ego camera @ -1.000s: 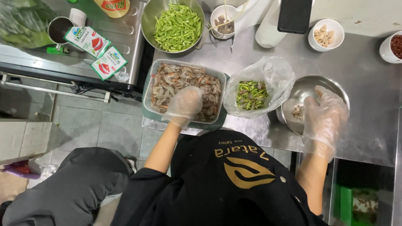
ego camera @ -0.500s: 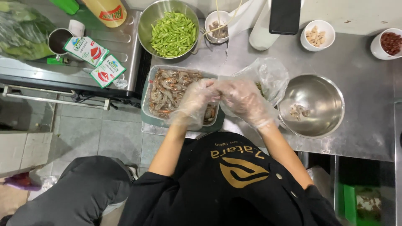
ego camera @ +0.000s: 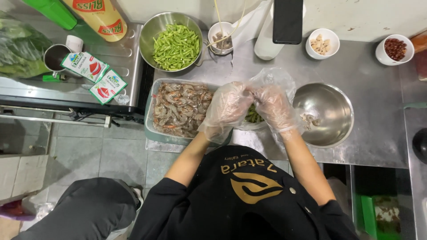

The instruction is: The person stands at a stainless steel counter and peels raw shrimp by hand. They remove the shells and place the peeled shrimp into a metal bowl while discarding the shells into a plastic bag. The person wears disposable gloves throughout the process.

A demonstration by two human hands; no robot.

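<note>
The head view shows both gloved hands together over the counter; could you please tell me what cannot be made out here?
- Whatever the left hand and right hand pinch between them: hidden by the crinkled gloves.
- Contents of the clear bag: mostly covered by both hands; only green bits show.
- Small pieces in the steel bowl: too small to identify.
- Green bottle: cut off by the top edge.
</note>
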